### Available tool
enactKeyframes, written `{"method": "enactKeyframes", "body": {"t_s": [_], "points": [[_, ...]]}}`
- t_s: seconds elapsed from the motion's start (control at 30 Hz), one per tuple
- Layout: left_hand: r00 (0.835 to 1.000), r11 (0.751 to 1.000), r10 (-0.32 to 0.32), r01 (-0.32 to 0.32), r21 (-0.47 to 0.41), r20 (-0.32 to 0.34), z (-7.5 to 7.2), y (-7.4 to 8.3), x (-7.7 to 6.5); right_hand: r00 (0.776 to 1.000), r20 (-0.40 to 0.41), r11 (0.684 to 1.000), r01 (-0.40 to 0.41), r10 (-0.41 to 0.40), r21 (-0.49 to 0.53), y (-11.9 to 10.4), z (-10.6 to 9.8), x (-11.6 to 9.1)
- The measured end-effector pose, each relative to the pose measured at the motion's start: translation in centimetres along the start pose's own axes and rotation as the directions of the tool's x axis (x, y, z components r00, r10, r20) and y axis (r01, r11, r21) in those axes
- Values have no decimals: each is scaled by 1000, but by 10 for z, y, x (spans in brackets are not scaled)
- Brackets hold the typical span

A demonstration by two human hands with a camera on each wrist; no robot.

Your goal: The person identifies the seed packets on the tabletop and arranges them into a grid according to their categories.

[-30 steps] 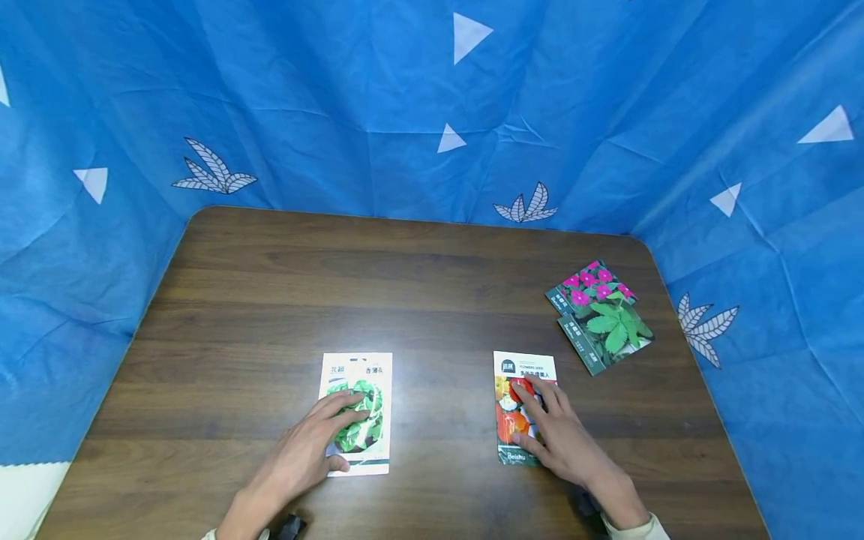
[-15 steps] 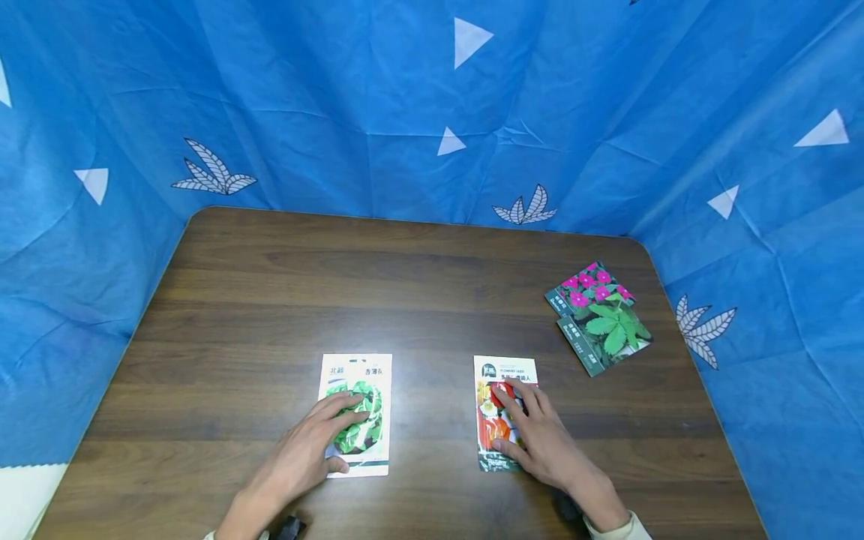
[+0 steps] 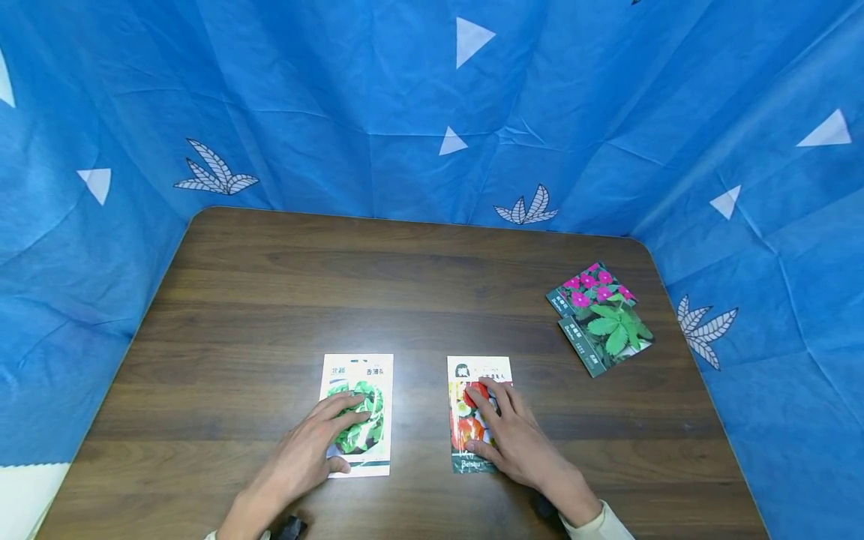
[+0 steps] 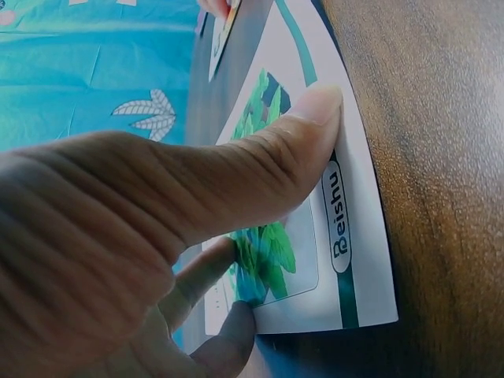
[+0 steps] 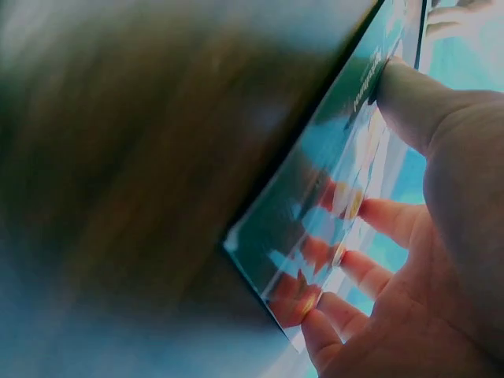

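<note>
My left hand (image 3: 307,442) rests on a white seed packet (image 3: 370,442) with a green-leaf picture. Up close in the left wrist view, its thumb presses near the bottom edge of the leaf packet (image 4: 366,291) and two fingertips touch the picture. To the right, my right hand (image 3: 523,446) lies spread over a flower seed packet (image 3: 464,427) with red and orange blooms and a green bottom band. The right wrist view shows thumb and fingertips on the glossy face of this flower packet (image 5: 283,209). Both packets stand nearly parallel, a gap between them.
At the right of the brown wooden table (image 3: 378,277), a pink-flower packet (image 3: 586,286) lies partly under a green-leaf packet (image 3: 607,334), both tilted. A blue patterned cloth (image 3: 304,90) hangs around the table's back and sides.
My right hand has slid the flower packet leftward across the table, narrowing the gap to the white leaf packet. The left hand and its packet stay in place.
</note>
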State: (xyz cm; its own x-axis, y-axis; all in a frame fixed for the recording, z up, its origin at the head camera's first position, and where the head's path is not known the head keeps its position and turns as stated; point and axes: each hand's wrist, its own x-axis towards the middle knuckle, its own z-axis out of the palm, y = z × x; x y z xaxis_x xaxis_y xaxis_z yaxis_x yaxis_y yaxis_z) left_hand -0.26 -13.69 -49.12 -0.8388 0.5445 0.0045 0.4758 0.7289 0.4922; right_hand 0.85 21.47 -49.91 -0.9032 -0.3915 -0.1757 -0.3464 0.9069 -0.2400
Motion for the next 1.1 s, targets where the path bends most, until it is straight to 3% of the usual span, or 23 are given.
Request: {"method": "enactKeyframes", "body": {"t_s": [0.3,0.83,1.1], "points": [[1000,1000,-9,9,-8,7,0,0,-1,999,-13,999,34,-34,-13,-9,4,3],[1000,1000,-19,19,-6,10,1,0,2,999,-14,997,48,-47,60,-26,6,19],[1000,1000,-18,18,-13,13,1,1,3,999,37,999,36,-37,30,-35,1,24]]}}
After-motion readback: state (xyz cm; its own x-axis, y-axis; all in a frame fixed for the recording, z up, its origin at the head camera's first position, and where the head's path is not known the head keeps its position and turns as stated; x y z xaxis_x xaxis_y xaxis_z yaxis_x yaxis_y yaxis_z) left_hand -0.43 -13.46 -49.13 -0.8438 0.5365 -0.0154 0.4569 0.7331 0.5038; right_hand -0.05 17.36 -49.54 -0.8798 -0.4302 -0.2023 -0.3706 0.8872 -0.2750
